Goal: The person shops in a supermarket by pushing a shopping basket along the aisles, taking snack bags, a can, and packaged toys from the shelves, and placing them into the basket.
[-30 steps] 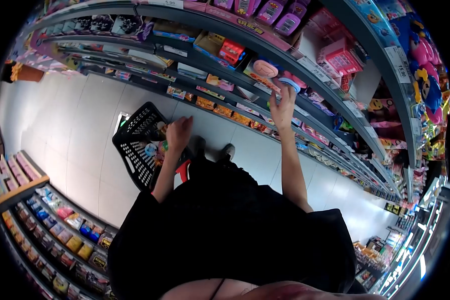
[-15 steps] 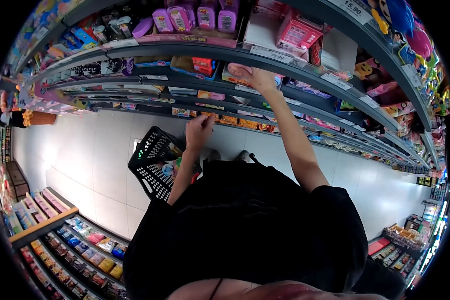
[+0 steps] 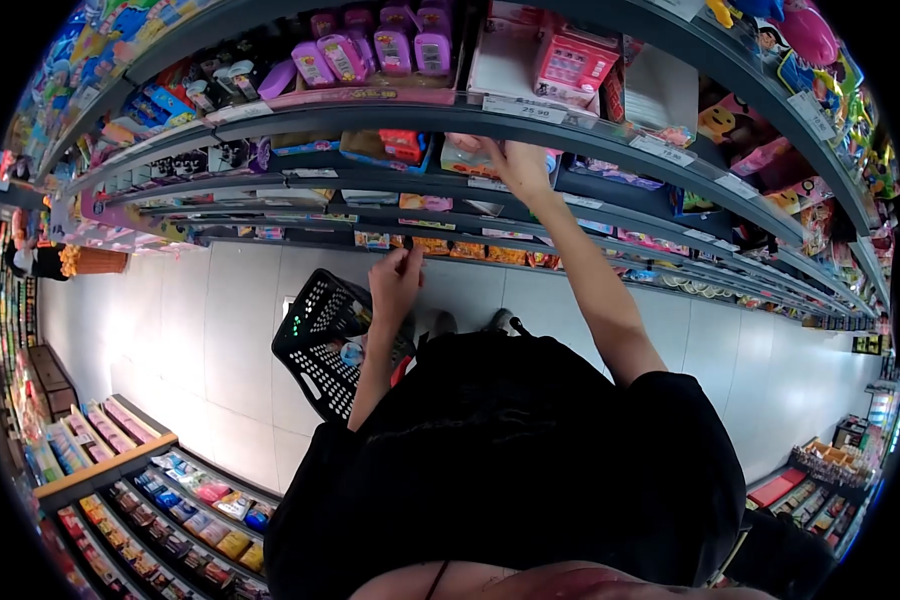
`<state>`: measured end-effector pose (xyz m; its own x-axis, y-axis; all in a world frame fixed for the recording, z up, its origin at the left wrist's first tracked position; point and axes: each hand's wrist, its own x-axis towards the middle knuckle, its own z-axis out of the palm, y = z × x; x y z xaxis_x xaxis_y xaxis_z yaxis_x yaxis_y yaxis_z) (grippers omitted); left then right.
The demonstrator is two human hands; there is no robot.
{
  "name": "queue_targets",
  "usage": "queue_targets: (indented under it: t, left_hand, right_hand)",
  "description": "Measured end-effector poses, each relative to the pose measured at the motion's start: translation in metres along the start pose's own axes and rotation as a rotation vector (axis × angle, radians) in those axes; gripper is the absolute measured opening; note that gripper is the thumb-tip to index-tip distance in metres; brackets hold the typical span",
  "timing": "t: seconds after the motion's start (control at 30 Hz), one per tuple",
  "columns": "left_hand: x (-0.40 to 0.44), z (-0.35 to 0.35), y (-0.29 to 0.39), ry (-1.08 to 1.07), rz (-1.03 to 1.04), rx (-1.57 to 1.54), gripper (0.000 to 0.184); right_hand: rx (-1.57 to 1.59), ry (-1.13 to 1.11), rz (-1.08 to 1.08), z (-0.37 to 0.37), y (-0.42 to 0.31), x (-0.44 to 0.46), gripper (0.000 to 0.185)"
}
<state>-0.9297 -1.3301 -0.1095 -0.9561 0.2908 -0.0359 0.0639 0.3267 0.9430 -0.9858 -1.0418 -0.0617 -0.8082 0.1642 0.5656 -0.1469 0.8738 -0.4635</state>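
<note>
My right hand [image 3: 522, 168] reaches into a middle shelf, at an open display box [image 3: 462, 158] with small goods. The shelf above hides part of its fingers, and I cannot make out whether they grip anything. My left hand [image 3: 396, 280] is raised in front of the lower shelves with its fingers curled closed; nothing shows in it. Beside and below the left forearm is a black shopping basket [image 3: 315, 330] with perforated sides. Several colourful packages [image 3: 351, 354] lie in it, partly covered by the arm.
Purple toy-like cases [image 3: 392, 50] and a pink box [image 3: 576, 60] stand on the shelf above. A red item in a blue-edged box [image 3: 402, 146] sits left of the right hand. Shelf edges [image 3: 530, 118] carry price labels. Packaged goods [image 3: 210, 490] fill a unit behind at left.
The right hand has gone slightly deeper under the upper shelf edge. The view has shifted slightly; the left hand, still closed, and the basket appear a little lower and further right.
</note>
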Motion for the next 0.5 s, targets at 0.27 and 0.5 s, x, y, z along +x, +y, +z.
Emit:
queue_targets:
  t: [0.27,0.5]
  left_hand:
    - [0.005,0.02,0.005,-0.048,0.212,-0.217,0.066]
    - [-0.041,-0.011,0.105,-0.295,0.049,-0.295,0.087]
  right_hand:
    - [0.578,0.004,0.347,-0.012,-0.052,-0.072,0.05]
    - [1.066,0.038,0.589,-0.09,-0.097,-0.077,0.048]
